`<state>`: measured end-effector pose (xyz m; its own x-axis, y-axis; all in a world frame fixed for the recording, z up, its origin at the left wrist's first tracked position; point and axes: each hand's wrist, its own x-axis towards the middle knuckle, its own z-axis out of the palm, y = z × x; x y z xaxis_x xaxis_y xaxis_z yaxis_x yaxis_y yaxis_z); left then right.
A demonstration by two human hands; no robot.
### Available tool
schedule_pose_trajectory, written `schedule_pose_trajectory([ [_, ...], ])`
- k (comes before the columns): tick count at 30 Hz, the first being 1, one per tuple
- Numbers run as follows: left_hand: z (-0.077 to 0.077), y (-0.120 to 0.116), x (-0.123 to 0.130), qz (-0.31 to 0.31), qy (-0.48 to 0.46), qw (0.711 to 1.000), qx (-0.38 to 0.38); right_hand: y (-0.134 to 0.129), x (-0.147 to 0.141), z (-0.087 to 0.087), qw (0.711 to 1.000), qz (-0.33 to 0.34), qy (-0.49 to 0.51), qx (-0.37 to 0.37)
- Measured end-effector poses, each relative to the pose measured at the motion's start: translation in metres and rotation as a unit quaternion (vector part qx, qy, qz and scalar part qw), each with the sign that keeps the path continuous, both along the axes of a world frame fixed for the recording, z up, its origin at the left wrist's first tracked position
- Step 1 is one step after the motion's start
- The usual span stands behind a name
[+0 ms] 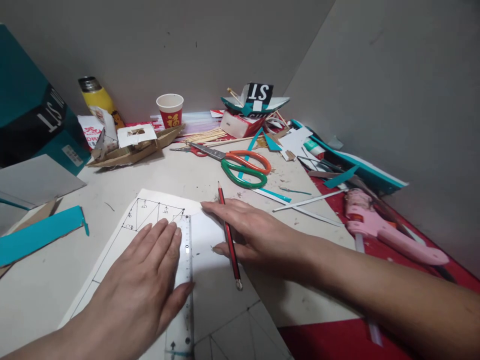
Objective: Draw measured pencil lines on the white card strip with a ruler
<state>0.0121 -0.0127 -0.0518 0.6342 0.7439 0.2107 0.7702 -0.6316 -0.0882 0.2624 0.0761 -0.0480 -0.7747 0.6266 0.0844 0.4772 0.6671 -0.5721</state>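
My left hand (150, 275) lies flat, its fingers together and stretched out, pressing a clear plastic ruler (187, 270) onto a white sheet (112, 250). Pencilled lines, triangles and numbers mark the sheet near its far edge. Along the ruler's right side rests my right hand (247, 230), with a red and black pencil (229, 235) at its fingers. The pencil crosses over the index finger and thumb, tip pointing away from me; exactly how the fingers grip it is partly hidden. The index fingertip touches the paper near the ruler's far end.
Beyond the hands lie scissors (245, 167) with orange and green handles. A cardboard boat (131, 155), a paper cup (170, 111) and a yellow bottle (99, 99) stand at the back. On the right are a pink glue gun (390, 230) and scraps. A teal box (33, 100) stands left.
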Motion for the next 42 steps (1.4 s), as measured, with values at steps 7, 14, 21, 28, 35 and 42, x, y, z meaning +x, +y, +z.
schedule_pose_trajectory([
  [7, -0.005, -0.002, -0.004, -0.016, 0.016, 0.998, -0.051, 0.001, 0.000, -0.003, 1.000, 0.009, 0.007, 0.007],
  [14, -0.011, -0.006, -0.005, 0.003, -0.006, 1.000, 0.000, 0.001, 0.002, -0.001, 0.999, -0.036, 0.012, -0.021],
  [21, -0.010, -0.006, -0.010, 0.013, -0.045, 0.999, -0.014, 0.003, 0.002, 0.002, 0.998, -0.045, -0.001, -0.034],
  [28, -0.007, -0.009, -0.012, 0.014, -0.044, 0.999, -0.005, 0.001, 0.002, 0.001, 0.999, -0.041, 0.011, -0.023],
  [35, 0.002, -0.001, -0.016, -0.022, -0.024, 0.999, -0.017, 0.002, 0.002, 0.003, 0.999, -0.037, -0.004, -0.016],
  [42, 0.010, 0.013, -0.039, -0.007, -0.034, 0.993, -0.114, -0.019, -0.001, 0.011, 0.996, -0.057, 0.043, 0.060],
])
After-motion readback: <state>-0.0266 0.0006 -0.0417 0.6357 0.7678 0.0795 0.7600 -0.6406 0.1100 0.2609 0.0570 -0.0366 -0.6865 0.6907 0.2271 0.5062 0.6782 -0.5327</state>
